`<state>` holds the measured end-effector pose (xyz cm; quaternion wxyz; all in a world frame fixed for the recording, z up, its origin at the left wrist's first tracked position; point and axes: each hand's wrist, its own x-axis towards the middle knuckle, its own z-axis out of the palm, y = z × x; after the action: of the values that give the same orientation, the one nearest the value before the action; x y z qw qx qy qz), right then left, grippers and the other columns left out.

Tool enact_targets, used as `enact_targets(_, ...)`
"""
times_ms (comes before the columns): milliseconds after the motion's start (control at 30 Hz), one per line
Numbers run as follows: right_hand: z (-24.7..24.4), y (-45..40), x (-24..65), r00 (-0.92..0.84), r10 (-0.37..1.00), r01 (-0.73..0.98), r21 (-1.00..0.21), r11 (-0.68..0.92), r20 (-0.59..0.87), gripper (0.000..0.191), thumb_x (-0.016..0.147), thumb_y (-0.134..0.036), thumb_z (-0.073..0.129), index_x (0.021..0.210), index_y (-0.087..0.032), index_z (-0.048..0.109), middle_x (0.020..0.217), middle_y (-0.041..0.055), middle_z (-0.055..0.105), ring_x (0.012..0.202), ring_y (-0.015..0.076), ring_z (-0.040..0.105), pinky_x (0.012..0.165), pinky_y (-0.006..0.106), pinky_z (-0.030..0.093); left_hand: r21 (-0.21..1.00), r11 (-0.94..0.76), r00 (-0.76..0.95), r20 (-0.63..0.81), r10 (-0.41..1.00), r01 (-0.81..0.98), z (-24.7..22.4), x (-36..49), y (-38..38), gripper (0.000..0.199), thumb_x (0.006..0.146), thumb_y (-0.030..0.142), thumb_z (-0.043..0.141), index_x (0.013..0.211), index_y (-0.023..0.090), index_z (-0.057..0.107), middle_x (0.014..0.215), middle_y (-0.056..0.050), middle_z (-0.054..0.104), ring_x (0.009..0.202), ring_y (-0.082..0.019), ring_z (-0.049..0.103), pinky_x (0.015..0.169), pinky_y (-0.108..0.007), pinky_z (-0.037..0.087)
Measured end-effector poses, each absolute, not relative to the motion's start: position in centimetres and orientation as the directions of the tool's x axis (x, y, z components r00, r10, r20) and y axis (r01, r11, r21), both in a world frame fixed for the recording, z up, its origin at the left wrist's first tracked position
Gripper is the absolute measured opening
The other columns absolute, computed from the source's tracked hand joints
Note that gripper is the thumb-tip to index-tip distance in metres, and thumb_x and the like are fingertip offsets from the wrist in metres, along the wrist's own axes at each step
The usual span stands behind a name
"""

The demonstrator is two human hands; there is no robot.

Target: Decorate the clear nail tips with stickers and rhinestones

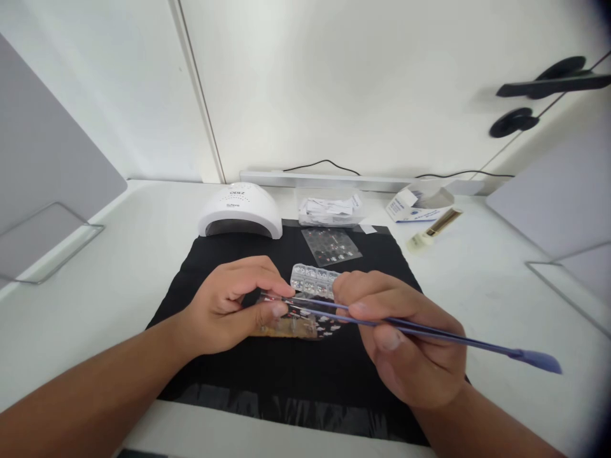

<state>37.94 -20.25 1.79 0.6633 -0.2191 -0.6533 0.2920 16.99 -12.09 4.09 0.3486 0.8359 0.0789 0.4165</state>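
Observation:
My right hand [410, 343] grips a pair of blue-purple tweezers [491, 346], their two arms slightly apart and pointing left. At their tips, my left hand [233, 305] has its thumb and index finger in a pinch; what lies between them is too small to make out. Below the tips is a clear nail sticker sheet [327, 327] with small red and white designs, beside a tan piece [286, 327] partly hidden by the left hand. Just behind stands a clear compartment case [310, 273] of small shiny pieces, its right end covered by my right hand.
A black mat [210, 369] covers the middle of the white table [515, 305]. Toward the back are a white nail lamp [238, 210], another sticker sheet [331, 246], a clear container [329, 219] of papers, an opened carton [417, 207] and a gold-capped bottle [434, 230].

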Motion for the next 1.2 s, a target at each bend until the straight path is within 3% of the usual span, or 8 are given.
enact_targets(1200, 1.77, -20.05, 37.80, -0.013, 0.698, -0.125, -0.694, 0.710, 0.716, 0.019, 0.096, -0.022, 0.058, 0.107, -0.019, 0.074, 0.077, 0.0079, 0.063, 0.069, 0.0214, 0.058, 0.063, 0.039, 0.049, 0.645, -0.748, 0.644, 0.640, 0.419, -0.154, 4.05, 16.94, -12.15, 0.017, 0.085, 0.009, 0.063, 0.100, 0.016, 0.067, 0.077, -0.003, 0.063, 0.065, -0.009, 0.057, 0.056, -0.020, 0.047)
